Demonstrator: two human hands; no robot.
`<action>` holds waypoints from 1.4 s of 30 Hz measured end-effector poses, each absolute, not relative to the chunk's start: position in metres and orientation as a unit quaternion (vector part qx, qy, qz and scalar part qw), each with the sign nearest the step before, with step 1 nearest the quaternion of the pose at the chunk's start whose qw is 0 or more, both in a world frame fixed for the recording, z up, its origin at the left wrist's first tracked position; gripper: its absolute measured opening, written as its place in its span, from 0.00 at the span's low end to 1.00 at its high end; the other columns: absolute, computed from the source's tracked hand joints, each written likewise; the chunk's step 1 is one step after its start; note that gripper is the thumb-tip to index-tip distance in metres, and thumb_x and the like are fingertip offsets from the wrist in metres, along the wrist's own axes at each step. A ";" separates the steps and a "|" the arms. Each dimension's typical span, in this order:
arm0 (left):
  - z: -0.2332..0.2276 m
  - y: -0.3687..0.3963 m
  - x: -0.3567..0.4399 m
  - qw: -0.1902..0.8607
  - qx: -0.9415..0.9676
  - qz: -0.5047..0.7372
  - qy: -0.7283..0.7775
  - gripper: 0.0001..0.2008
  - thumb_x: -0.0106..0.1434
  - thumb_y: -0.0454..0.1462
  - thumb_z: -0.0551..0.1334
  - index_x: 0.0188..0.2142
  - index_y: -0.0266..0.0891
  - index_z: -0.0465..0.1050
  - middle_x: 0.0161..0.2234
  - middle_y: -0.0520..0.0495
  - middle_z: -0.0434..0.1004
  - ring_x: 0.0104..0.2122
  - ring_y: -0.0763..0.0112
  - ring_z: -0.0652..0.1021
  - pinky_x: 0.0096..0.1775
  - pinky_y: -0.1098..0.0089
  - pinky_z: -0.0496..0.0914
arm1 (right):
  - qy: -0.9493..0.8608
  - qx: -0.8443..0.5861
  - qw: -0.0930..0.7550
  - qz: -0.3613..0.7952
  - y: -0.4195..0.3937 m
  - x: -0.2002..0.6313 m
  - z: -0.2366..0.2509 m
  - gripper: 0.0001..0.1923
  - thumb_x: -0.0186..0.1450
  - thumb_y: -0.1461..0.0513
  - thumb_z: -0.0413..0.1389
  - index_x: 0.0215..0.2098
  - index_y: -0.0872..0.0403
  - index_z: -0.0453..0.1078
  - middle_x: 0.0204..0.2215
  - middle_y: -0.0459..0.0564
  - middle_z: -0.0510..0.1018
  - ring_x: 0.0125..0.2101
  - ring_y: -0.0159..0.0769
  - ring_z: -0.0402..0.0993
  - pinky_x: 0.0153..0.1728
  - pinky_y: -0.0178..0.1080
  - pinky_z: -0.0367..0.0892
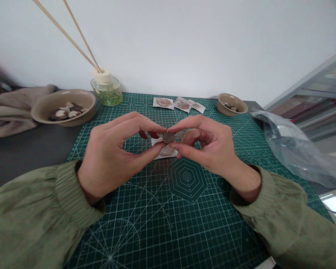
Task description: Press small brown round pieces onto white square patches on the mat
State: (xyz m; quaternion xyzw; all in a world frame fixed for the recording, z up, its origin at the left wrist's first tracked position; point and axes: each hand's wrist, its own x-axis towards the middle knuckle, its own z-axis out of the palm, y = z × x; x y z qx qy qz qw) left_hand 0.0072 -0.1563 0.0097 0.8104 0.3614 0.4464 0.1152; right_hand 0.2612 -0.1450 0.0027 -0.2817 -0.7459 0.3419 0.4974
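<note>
A small round grey disc like a coin (168,137) is held up on edge between both hands, above the middle of the mat. My left hand (120,153) pinches its left side with forefinger and thumb. On its right side, the forefinger and thumb of my right hand (207,144) grip it too, the other fingers curled in. Fingertips cover parts of the disc's rim. Just beneath lies a white paper piece (168,152) with a brown stain, partly hidden by the fingers and disc.
Stained white papers (163,103) lie at the back of the green cutting mat (145,224). A larger bowl (82,108) with pale and dark pieces stands left, beside a reed diffuser (108,89) and cloth (19,106). To the right are a small bowl (235,100) and clear plastic (294,145).
</note>
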 end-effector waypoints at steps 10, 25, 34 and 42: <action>0.003 -0.137 -0.006 0.133 0.852 0.323 0.391 0.15 0.78 0.52 0.70 0.55 0.49 0.85 0.52 0.47 0.89 0.50 0.57 0.88 0.56 0.56 0.84 | -0.710 -0.344 0.488 0.374 -0.143 0.261 0.001 0.11 0.74 0.59 0.76 0.52 0.52 0.86 0.41 0.48 0.93 0.22 0.29 0.82 0.18 0.33 0.70; -0.007 -0.122 -0.018 0.136 0.868 0.229 0.419 0.23 0.78 0.58 0.64 0.49 0.47 0.91 0.57 0.40 0.90 0.60 0.45 0.86 0.70 0.40 0.79 | -0.711 -0.387 0.495 0.315 -0.119 0.276 -0.008 0.12 0.75 0.54 0.74 0.53 0.49 0.88 0.46 0.48 0.90 0.19 0.26 0.73 0.14 0.35 0.64; 0.001 -0.105 -0.007 0.146 0.858 0.166 0.463 0.19 0.72 0.57 0.68 0.44 0.47 0.89 0.46 0.42 0.91 0.48 0.50 0.86 0.59 0.48 0.82 | -0.725 -0.373 0.486 0.316 -0.113 0.276 -0.011 0.18 0.70 0.49 0.79 0.51 0.49 0.89 0.46 0.49 0.91 0.23 0.28 0.75 0.22 0.36 0.67; 0.009 -0.087 0.000 0.148 0.850 0.125 0.490 0.21 0.69 0.59 0.68 0.43 0.47 0.87 0.39 0.45 0.92 0.38 0.56 0.86 0.41 0.60 0.77 | -0.725 -0.374 0.490 0.307 -0.111 0.278 -0.012 0.14 0.71 0.52 0.78 0.52 0.48 0.89 0.46 0.48 0.90 0.23 0.28 0.73 0.24 0.37 0.68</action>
